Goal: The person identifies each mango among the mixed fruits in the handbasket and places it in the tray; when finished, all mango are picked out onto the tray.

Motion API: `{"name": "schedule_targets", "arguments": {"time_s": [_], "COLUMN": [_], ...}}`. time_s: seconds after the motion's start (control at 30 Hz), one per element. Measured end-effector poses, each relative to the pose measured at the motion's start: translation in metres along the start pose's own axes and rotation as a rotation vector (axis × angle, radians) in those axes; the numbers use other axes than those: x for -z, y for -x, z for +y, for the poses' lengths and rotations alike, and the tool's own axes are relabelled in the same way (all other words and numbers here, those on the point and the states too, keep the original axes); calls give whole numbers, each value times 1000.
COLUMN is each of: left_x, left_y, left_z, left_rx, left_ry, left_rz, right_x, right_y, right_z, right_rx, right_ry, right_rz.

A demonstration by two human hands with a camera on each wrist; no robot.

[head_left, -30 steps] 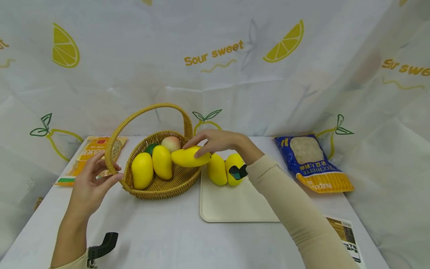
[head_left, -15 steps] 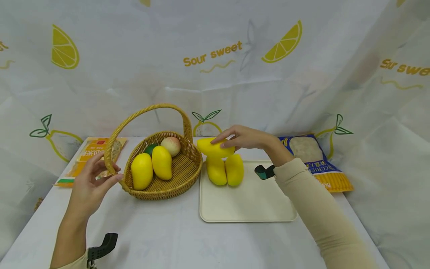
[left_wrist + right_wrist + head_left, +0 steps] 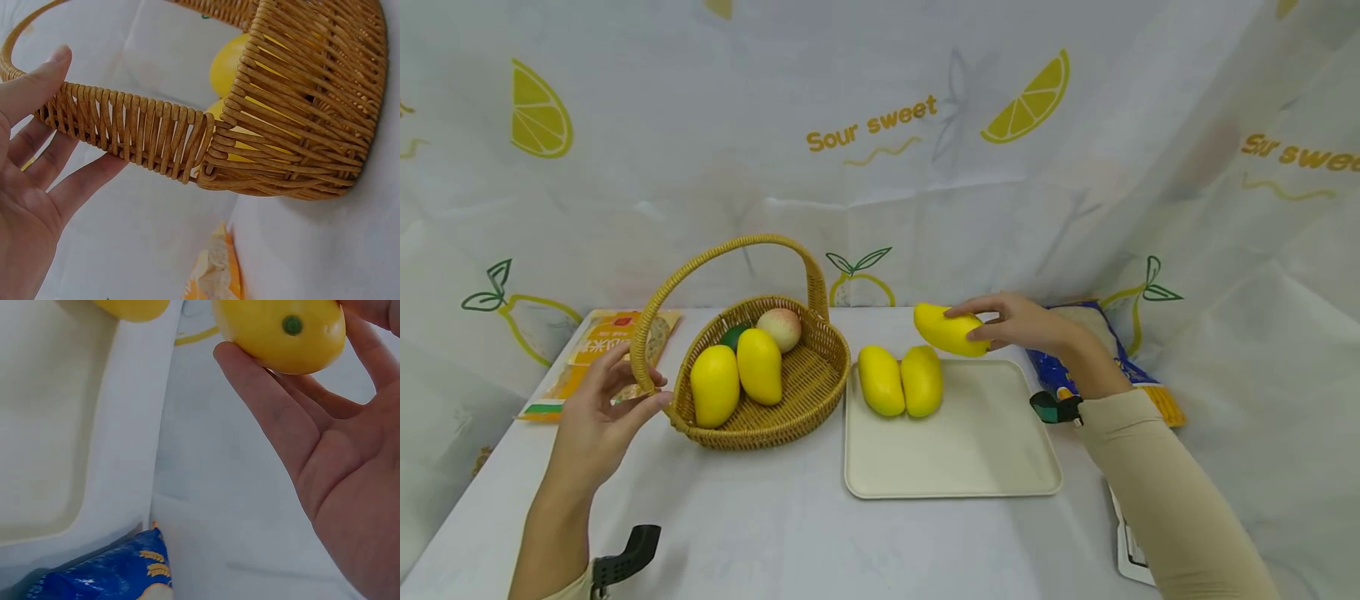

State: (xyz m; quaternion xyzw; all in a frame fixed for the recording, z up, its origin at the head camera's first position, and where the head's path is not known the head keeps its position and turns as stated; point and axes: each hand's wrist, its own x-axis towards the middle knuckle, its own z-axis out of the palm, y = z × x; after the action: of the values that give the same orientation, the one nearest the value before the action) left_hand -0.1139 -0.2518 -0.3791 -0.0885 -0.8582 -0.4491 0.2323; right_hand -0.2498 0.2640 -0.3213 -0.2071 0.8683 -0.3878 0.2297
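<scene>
In the head view my right hand [image 3: 1018, 321] holds a yellow mango [image 3: 951, 330] above the back edge of the cream tray [image 3: 955, 467]. The right wrist view shows the mango's green stem spot, with thumb and fingers about the fruit. Two more mangoes, a left one [image 3: 882, 381] and a right one [image 3: 922, 382], lie side by side on the tray's left part. My left hand [image 3: 598, 417] pinches the handle [image 3: 125, 128] of the wicker basket [image 3: 760, 437] near its base. Inside the basket are two mangoes [image 3: 715, 386], a peach [image 3: 779, 329] and a partly hidden green fruit [image 3: 735, 335].
An orange food packet [image 3: 591, 354] lies behind my left hand. At the right a blue pasta bag [image 3: 1052, 375] is partly covered by my right arm. A white-edged card or packet [image 3: 1129, 546] shows beneath the right sleeve. A printed curtain hangs behind the table.
My right hand has carried the mango rightward, out from over the basket, past the two tray mangoes to above the tray's back edge. The left hand stays at the basket handle.
</scene>
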Motion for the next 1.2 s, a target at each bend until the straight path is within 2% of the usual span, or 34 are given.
{"name": "schedule_targets", "arguments": {"time_s": [0.27,0.43,0.93,1.2], "left_x": [-1,0,0,0], "left_y": [-1,-1,-1,0], "left_z": [-1,-1,0,0], "left_rx": [3,5,-4,-16], "left_ry": [7,0,4,14], "left_rz": [-6,-7,-5,7], "right_x": [-11,-21,-45,-51], "right_y": [14,18,12,11], "right_z": [42,57,75,78], "right_rx": [-59,-93,-100,-91], "right_ry": [-95,-128,-165,-229], "right_rz": [87,92,44,58]}}
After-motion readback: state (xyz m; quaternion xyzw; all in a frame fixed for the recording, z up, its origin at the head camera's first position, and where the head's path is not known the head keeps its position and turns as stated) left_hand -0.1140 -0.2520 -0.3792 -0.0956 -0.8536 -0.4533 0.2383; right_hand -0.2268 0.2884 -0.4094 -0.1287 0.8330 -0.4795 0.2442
